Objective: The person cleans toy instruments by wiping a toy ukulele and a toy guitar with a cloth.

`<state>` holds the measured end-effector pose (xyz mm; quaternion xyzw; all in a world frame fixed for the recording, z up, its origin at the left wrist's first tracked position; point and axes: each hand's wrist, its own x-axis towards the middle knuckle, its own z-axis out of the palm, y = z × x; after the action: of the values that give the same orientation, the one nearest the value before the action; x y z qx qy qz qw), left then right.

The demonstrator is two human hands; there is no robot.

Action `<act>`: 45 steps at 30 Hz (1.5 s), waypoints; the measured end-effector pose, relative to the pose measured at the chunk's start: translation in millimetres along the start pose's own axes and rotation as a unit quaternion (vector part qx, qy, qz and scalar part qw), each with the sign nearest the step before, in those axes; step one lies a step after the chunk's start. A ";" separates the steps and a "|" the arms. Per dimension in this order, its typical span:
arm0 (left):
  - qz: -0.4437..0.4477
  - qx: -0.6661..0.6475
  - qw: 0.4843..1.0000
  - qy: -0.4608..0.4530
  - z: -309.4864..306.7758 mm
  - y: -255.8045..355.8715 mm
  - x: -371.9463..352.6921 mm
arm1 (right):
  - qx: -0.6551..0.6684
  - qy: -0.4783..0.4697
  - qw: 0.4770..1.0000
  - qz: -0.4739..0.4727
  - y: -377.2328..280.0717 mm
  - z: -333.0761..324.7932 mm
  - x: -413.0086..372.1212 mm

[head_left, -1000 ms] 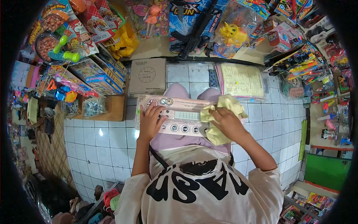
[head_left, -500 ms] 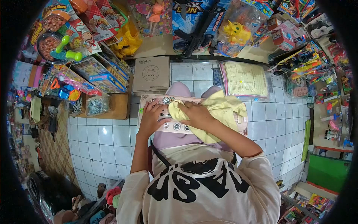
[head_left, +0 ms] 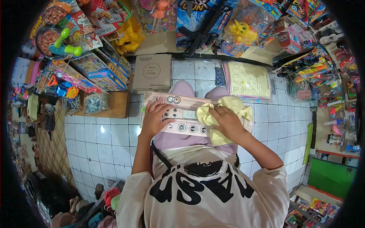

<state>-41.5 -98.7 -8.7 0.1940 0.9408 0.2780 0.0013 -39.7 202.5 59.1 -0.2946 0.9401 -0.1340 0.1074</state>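
A long pale pink printed box (head_left: 190, 97) lies crosswise over my lap, with round pictures along its faces and a lighter strip with dark pegs in the middle. My left hand (head_left: 155, 117) grips its left end, thumb and fingers curved apart over the face. My right hand (head_left: 227, 122) is closed on a pale yellow cloth (head_left: 238, 108), pressing it against the right part of the box. Folds of the cloth hide that end of the box, and the right fingertips are partly sunk in it.
A wall clock carton (head_left: 152, 72) and a stack of plastic-covered printed sheets (head_left: 249, 79) are on the tiled floor (head_left: 110, 140) ahead. Packaged toys line the shelves in front and on both sides. A toy gun (head_left: 205, 30) stands upright at the front.
My right hand has slid to the right along the box with the cloth, uncovering the box's middle. My left hand stays on the left end.
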 end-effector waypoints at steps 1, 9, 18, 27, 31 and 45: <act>0.002 0.001 1.000 0.004 -0.2 0.9 0.2 | 0.014 -0.006 1.000 0.006 2.1 -5.9 -4.1; 0.022 -0.107 0.994 -0.001 -15.3 -2.0 3.3 | 0.143 0.019 0.990 0.004 -29.9 -21.5 44.2; -0.067 -0.103 0.989 0.086 17.0 -33.3 -6.4 | 0.104 0.086 0.969 -0.208 -31.7 52.1 77.7; -0.090 -0.532 0.822 0.182 31.0 -40.7 -9.0 | 0.214 0.191 0.948 -0.137 -70.0 16.4 117.3; -0.124 -0.619 0.748 0.205 37.3 -45.8 -7.5 | 0.062 0.152 0.979 -0.119 -89.7 94.9 148.1; -0.125 -0.606 0.757 0.210 44.0 -42.2 -8.3 | 0.283 0.104 0.934 -0.190 -70.8 71.7 135.5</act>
<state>-44.4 -111.3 -68.9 -0.0298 0.5684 0.8210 -0.0442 -91.2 54.1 -2.8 -0.4099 0.7955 -0.4422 0.0608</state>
